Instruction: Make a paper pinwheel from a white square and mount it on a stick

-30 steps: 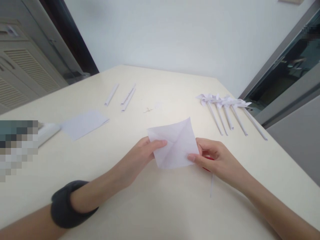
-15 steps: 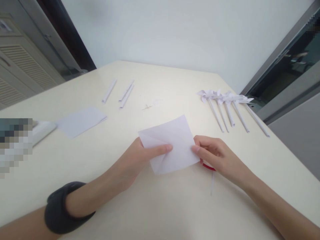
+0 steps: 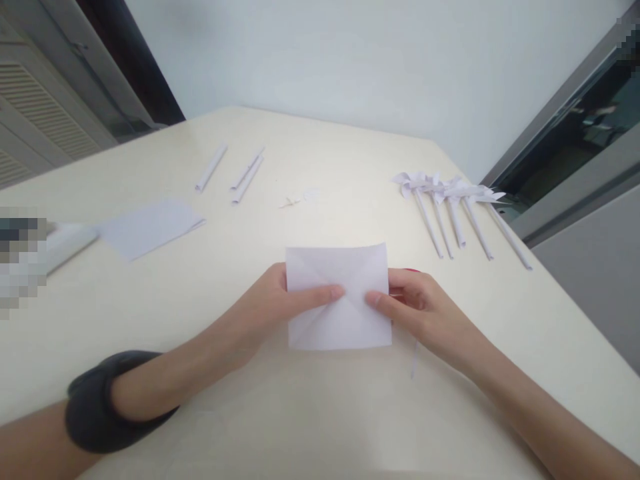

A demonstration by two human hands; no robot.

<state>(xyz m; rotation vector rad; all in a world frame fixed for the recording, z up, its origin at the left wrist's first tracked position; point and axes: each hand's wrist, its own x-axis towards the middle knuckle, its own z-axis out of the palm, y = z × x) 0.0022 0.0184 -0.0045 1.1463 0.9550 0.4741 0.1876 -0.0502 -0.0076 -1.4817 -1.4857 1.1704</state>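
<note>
A square white paper sheet [image 3: 340,293] with diagonal creases is held just above the cream table [image 3: 310,413], its edges now squared to me. My left hand [image 3: 273,313] pinches its left side, thumb on top near the middle. My right hand [image 3: 417,310] pinches its right side, thumb also on top. A small red object [image 3: 411,271] shows just behind my right hand; most of it is hidden.
Several finished paper pinwheels on rolled sticks [image 3: 453,210] lie at the right. Three rolled paper sticks [image 3: 231,175] lie at the back left. A folded white sheet [image 3: 150,228] lies at the left, beside a blurred patch. Small paper scraps [image 3: 295,199] sit mid-table.
Both hands have turned the sheet from a tilted, diamond-like pose to square-on. My thumbs have slid toward the sheet's centre. The view has tipped down slightly.
</note>
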